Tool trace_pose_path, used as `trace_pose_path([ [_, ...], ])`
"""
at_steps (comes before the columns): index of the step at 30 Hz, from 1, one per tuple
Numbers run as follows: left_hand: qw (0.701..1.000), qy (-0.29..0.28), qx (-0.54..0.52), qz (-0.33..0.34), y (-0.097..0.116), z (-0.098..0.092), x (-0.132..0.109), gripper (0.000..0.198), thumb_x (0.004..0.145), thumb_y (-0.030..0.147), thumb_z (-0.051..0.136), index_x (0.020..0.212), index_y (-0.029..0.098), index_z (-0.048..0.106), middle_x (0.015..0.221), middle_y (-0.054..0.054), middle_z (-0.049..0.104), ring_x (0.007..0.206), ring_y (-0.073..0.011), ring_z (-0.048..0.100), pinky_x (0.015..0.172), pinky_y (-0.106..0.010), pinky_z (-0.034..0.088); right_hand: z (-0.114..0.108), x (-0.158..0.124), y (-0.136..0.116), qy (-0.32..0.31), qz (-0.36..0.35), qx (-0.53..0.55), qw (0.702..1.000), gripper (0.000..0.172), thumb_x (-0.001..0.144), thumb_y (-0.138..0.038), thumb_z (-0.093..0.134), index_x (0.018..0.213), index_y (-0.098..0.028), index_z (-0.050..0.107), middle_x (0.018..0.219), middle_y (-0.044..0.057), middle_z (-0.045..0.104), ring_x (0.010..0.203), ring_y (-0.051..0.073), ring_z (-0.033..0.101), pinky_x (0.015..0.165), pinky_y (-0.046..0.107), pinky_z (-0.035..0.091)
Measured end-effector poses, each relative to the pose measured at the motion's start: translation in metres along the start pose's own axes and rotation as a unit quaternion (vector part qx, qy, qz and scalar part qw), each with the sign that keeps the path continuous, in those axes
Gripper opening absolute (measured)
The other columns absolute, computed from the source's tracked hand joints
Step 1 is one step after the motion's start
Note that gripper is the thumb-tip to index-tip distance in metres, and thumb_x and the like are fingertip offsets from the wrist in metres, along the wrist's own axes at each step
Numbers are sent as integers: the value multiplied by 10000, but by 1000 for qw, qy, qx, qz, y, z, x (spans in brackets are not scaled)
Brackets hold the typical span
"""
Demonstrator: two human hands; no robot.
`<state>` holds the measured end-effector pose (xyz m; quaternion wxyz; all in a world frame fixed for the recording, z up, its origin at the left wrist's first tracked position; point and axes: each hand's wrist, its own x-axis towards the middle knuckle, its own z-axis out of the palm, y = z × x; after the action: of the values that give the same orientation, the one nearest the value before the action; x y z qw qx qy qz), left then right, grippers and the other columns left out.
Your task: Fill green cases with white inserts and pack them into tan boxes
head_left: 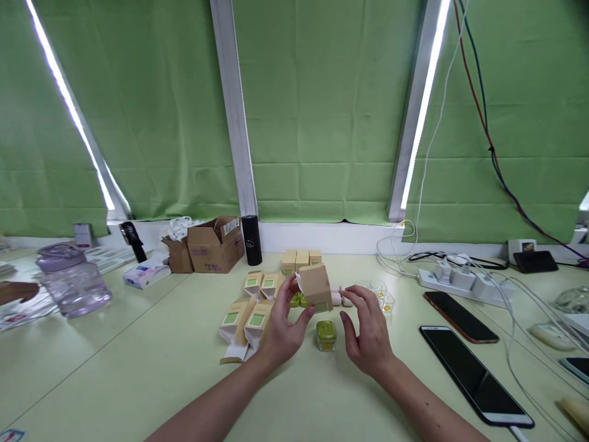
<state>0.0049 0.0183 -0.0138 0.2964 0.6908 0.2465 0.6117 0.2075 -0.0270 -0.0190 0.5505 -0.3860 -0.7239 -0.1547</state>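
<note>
My left hand [289, 328] grips a small brown cardboard box [315, 285] by its left side, raised over the table and tilted. To its right, my right hand [369, 331] has thumb and fingers apart with nothing between them. Below the box stands a little glass jar [326, 336] with a green lid. More green lids and pale pink rolls [336, 298] show partly behind the held box and my hands. Several open boxes with green labels [257, 320] lie left of my left hand. Behind, a row of closed boxes [302, 261] stands upright.
Small clear glass cups [378, 288] sit beyond my right hand. Phones [476, 374], a power strip [464, 285] and loose cables occupy the right. At left are a carton [214, 245], a black cylinder [251, 240], a tissue pack [147, 272], a purple jug [72, 280] and another person's hand [17, 292].
</note>
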Motion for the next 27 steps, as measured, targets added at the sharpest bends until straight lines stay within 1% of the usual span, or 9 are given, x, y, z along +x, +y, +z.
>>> trace_pose_path([
  [2,996,8,-74,-44,0,2,3,698,934,355,704,1515,276,327,1349,-138,607,1277,-276,587,1073,-433,491,0,-1,-1,-9,3,14,1000,566,930,-86,518,1463,-255,431,1314,165,525,1247,335,538,978,579,538],
  [4,989,5,-125,-76,4,4,6,692,935,387,705,1496,277,315,1283,-131,643,1234,-267,617,1034,-423,510,1,-2,-2,-18,1,37,999,593,937,-74,500,1489,-274,410,1352,164,497,1286,330,524,1002,584,537],
  [6,983,-4,-154,-99,10,5,8,658,944,407,693,1468,266,321,1273,-139,655,1232,-268,625,1030,-425,507,1,-2,-4,-26,-4,64,998,611,944,-65,481,1506,-289,399,1384,161,469,1329,326,501,1032,587,528],
  [9,978,-14,-175,-115,16,6,7,622,945,423,690,1423,249,333,1275,-153,660,1223,-269,638,1026,-427,503,2,-2,-8,-41,-9,96,995,616,955,-60,453,1517,-308,401,1421,156,438,1374,324,478,1056,584,521],
  [14,976,-14,-181,-122,15,9,4,562,939,417,698,1361,255,363,1299,-151,649,1237,-265,636,1042,-427,497,3,-2,-11,-79,10,118,990,613,972,-60,426,1523,-327,405,1484,154,366,1361,321,519,1056,566,537],
  [17,977,-11,-172,-123,12,10,4,530,941,419,695,1338,265,379,1324,-140,629,1236,-253,636,1049,-421,497,4,-4,-11,-91,21,136,986,601,977,-50,406,1509,-328,417,1497,151,327,1371,313,516,1063,551,538],
  [23,983,-9,-124,-132,15,10,3,475,961,479,642,1318,261,416,1361,-139,592,1222,-248,628,1010,-407,522,5,-5,-12,-95,62,176,978,526,994,-83,390,1440,-338,504,1463,134,359,1329,299,546,1033,514,566],
  [27,988,-40,-96,-118,22,8,1,413,1008,475,552,1352,271,449,1478,-135,502,1177,-235,630,982,-395,531,6,-4,-11,-84,115,208,968,445,1032,-166,392,1409,-349,541,1444,118,359,1353,286,499,1041,488,563],
])
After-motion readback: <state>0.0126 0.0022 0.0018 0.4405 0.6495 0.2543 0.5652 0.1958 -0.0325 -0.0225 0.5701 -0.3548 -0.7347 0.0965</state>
